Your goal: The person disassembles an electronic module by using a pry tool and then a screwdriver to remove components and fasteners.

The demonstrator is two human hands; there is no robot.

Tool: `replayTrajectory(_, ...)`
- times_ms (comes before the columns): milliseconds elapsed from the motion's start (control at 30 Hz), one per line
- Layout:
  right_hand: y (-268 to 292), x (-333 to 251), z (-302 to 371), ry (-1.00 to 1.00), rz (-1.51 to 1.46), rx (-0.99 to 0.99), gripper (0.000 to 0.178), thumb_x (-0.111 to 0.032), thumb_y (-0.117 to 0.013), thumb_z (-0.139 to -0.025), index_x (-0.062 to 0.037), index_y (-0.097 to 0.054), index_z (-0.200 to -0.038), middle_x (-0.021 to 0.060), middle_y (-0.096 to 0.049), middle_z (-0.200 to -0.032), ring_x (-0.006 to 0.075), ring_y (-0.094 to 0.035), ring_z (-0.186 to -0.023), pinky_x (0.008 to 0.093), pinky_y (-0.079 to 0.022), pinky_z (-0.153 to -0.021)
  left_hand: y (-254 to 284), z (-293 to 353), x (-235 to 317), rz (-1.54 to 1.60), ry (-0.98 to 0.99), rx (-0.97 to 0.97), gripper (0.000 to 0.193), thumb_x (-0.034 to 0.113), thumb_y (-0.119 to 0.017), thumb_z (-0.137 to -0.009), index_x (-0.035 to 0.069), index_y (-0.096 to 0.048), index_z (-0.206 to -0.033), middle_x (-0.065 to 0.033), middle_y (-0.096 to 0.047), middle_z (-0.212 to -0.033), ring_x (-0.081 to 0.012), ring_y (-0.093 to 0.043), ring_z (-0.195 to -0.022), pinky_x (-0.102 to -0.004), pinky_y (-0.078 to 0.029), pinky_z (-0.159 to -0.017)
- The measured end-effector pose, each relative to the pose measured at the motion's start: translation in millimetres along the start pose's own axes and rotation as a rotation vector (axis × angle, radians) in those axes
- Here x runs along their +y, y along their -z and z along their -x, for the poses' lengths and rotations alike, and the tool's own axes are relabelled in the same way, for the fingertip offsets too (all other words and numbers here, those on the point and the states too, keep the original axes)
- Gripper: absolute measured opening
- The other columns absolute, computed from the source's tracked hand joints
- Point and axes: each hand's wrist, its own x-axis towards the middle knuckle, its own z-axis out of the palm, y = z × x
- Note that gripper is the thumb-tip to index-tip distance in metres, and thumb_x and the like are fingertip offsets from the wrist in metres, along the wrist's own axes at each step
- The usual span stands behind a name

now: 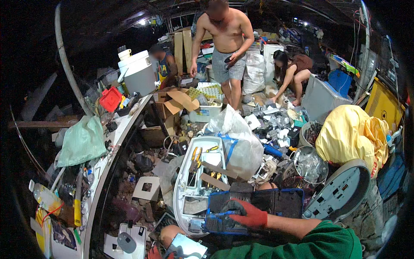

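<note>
My right hand (pixel 246 214), in a red glove with a green sleeve behind it, is closed over the left end of a flat black panel with a blue frame (pixel 276 202) that lies across my lap. Beside it, to the left, lies a white plastic housing (pixel 183 181) holding yellow-handled screwdrivers (pixel 196 154) and small parts. At the bottom edge, a few red-gloved fingers of my left hand (pixel 154 253) touch a shiny grey flat plate (pixel 186 247). The frame edge cuts off the hand, so its grip is hidden.
A shirtless person (pixel 226 39) stands at the back, another crouches (pixel 291 71) to the right, and a third sits by a white cooler (pixel 138 71). Around me are cardboard boxes (pixel 170 105), a clear plastic bag (pixel 241 142), metal buckets (pixel 308 166), yellow cloth (pixel 351 134) and a cluttered bench (pixel 103 164) on the left.
</note>
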Motion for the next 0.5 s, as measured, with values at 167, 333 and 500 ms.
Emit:
replayTrajectory(167,-14.1,-10.5,3.0,-0.121,0.079,-0.096,0.051,-0.014,-0.071,-0.088,-0.0044,-0.05,-0.133,0.0107,-0.063,-0.118,0.0164,-0.057,-0.109,0.034,-0.045,-0.097,-56.7,5.3,-48.2,-0.02,0.09,-0.044,0.072,0.045,-0.074,-0.08,0.0,-0.055,-0.133,-0.0246,-0.058,-0.131,-0.032,-0.059,-0.12,-0.0413,-0.047,-0.101)
replayTrajectory(333,-13.6,8.9,7.6,0.076,0.268,0.029,0.051,-0.021,-0.071,-0.087,-0.0039,-0.052,-0.132,0.0162,-0.067,-0.11,0.0271,-0.062,-0.107,0.0405,-0.047,-0.096,63.7,-1.7,29.1,0.465,0.116,-0.431,0.091,0.063,-0.072,-0.074,0.0,-0.048,-0.135,-0.0255,-0.056,-0.132,-0.0385,-0.053,-0.124,-0.0443,-0.043,-0.105)
replayTrajectory(500,-30.3,-13.9,16.2,-0.023,0.175,-0.127,0.053,-0.021,-0.075,-0.081,-0.0001,-0.055,-0.125,0.0175,-0.068,-0.106,0.0284,-0.066,-0.1,0.0394,-0.05,-0.091,23.1,13.0,13.0,0.502,0.13,-0.233,0.082,0.045,-0.083,-0.067,0.002,-0.054,-0.13,-0.0231,-0.063,-0.12,-0.0398,-0.06,-0.113,-0.0432,-0.049,-0.095)
